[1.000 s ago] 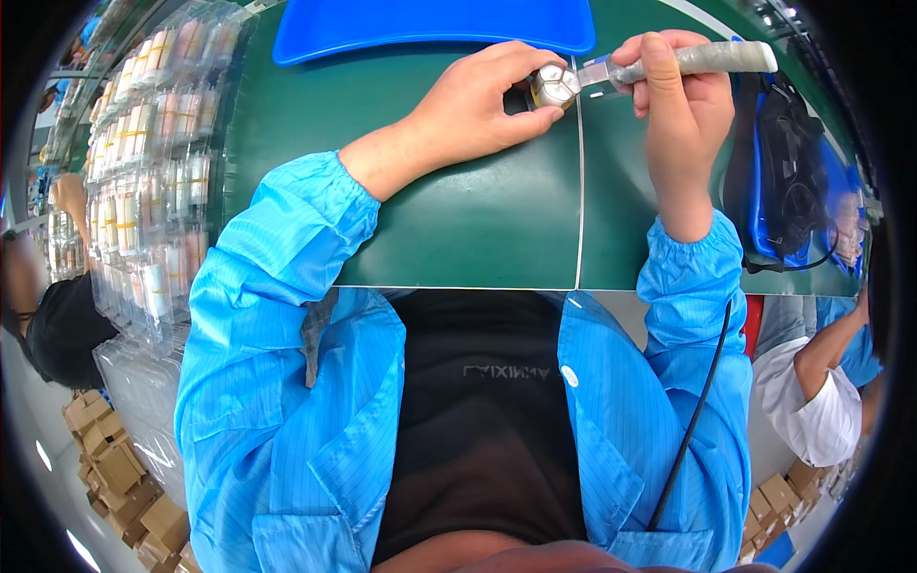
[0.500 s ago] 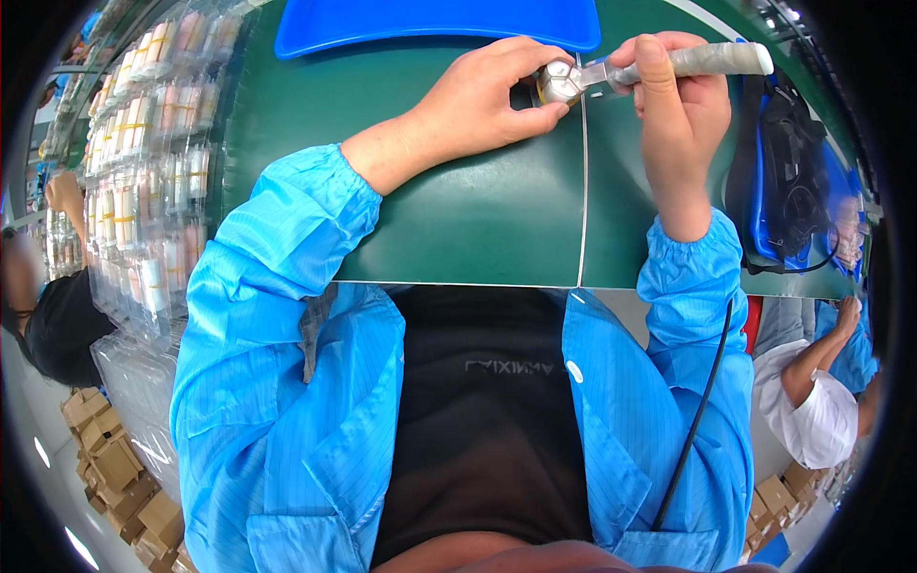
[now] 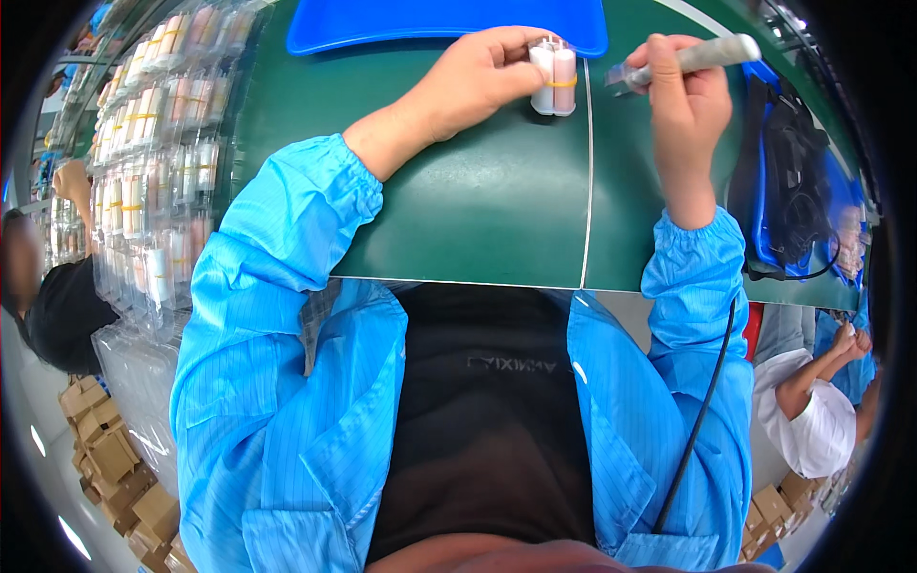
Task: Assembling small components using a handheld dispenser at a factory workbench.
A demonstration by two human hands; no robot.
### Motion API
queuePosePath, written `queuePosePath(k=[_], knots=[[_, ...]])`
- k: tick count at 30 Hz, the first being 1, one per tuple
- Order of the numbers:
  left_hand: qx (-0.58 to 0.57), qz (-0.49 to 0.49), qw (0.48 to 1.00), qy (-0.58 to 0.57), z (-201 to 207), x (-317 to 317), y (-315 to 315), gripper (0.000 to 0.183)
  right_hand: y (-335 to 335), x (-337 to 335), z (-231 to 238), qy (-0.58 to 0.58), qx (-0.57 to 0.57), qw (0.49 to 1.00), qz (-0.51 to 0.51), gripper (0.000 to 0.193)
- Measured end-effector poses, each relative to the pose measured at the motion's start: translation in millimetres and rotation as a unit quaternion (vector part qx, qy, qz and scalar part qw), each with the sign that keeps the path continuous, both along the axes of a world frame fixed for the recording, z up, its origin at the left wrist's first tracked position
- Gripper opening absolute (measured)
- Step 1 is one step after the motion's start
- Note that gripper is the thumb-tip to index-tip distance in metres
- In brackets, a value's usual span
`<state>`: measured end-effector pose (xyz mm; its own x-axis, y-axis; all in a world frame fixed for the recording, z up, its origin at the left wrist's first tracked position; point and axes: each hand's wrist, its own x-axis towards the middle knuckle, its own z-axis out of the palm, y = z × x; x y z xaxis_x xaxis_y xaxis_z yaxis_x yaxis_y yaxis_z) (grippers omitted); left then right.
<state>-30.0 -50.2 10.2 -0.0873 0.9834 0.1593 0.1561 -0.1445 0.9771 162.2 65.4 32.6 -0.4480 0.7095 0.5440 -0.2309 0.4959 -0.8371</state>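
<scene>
My left hand (image 3: pixel 485 76) is closed on a small bundle of cylindrical battery cells (image 3: pixel 564 72), white and pink, with a yellow band around them. The bundle stands upright over the green table, and its top ends show thin metal tabs. To its right, my right hand (image 3: pixel 690 110) grips a hand tool (image 3: pixel 718 53) with a thick, pale grey wrapped handle. The tool's flat tip (image 3: pixel 626 78) points left toward the cells and is apart from them; blur hides its exact shape.
A blue tray (image 3: pixel 444 21) lies at the table's far edge. Stacked clear plastic trays of banded cells (image 3: pixel 143 172) fill the left side. A black bag (image 3: pixel 791 181) lies on a blue tray at the right. Other people (image 3: pixel 804 401) are at both sides, and cardboard boxes (image 3: pixel 105 439) sit on the floor.
My left hand has tipped the cell bundle from end-on to upright, so its sides now show. My right hand has drawn the tool's tip away from the cells, to the right.
</scene>
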Motion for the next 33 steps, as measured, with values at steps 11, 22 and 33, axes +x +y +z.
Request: queuePosePath(k=[11, 22, 33], knots=[[-0.072, -0.110, 0.919, -0.371, 15, -13, -7, 0.044, -11, -16, -22, -0.079, 0.126, 0.988, -0.044, 0.021], [-0.054, -0.145, 0.872, -0.464, 19, -37, -26, 0.054, -15, -28, -18, -0.158, 0.149, 0.975, -0.052, 0.022], [-0.075, 0.130, 0.958, 0.243, 236, -83, -61, 0.023, -7, -9, -28, -0.159, 0.105, 0.981, -0.036, 0.023]])
